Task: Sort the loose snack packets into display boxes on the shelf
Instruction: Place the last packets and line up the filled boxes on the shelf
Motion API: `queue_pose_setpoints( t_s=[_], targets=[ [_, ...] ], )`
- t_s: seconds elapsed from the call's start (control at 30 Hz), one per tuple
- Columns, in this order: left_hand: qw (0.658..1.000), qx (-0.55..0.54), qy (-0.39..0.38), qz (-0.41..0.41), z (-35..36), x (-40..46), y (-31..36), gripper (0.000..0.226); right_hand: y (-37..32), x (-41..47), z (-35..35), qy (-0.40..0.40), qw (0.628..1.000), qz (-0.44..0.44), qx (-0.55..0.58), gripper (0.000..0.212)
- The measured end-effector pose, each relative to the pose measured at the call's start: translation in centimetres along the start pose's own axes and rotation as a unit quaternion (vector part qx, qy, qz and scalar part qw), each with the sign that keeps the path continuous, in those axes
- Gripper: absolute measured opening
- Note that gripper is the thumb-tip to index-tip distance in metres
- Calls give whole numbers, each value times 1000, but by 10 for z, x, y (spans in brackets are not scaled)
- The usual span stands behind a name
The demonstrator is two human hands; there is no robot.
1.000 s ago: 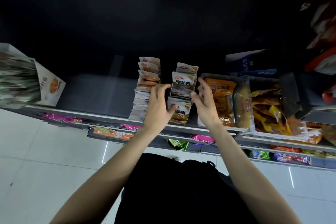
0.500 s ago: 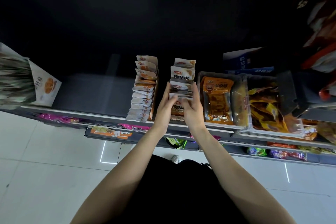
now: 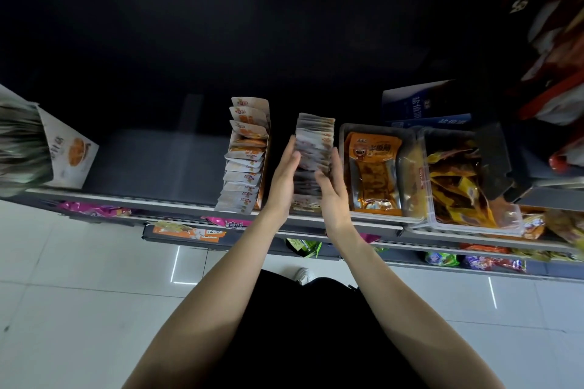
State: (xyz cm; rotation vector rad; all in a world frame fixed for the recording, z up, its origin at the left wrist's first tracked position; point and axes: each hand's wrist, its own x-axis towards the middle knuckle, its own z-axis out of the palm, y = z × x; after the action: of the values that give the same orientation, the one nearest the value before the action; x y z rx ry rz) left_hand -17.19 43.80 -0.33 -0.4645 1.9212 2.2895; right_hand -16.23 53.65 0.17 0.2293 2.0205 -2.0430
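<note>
From the head view, my left hand [image 3: 282,180] and right hand [image 3: 332,196] press flat, fingers straight, against either side of the blurred row of snack packets [image 3: 313,148] standing on the shelf [image 3: 151,164] between my palms.

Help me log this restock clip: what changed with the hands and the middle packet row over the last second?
Both hands closed in on the middle packet row. The left hand and right hand now press flat against its sides with straight fingers, and the packets, loosely fanned a second ago, stand squeezed into a tighter stack. Nothing was picked up or let go. The left packet row and the clear tubs stayed put.
</note>
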Motion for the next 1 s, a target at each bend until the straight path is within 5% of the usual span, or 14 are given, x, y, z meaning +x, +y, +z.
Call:
queue_pose_setpoints(
  t_s=[0.27,0.47,0.53,0.67,0.87,1.0],
  targets=[
    [1000,18,4,16,0,-20,-10,93,6,11,9,37,998,-28,-31,55],
    [1000,11,3,22,9,-7,6,103,-6,21,8,41,999,-10,-5,51],
    [999,26,-13,20,9,-4,13,97,-13,23,5,37,999,11,14,50],
    [1000,-24,-19,6,6,0,13,50,-21,23,-1,30,999,18,28,50],
    [995,79,42,44,9,27,10,54,-14,35,9,47,993,-47,-100,65],
    [999,39,6,4,7,37,12,53,-23,45,5,38,998,-21,-36,56]
  ],
)
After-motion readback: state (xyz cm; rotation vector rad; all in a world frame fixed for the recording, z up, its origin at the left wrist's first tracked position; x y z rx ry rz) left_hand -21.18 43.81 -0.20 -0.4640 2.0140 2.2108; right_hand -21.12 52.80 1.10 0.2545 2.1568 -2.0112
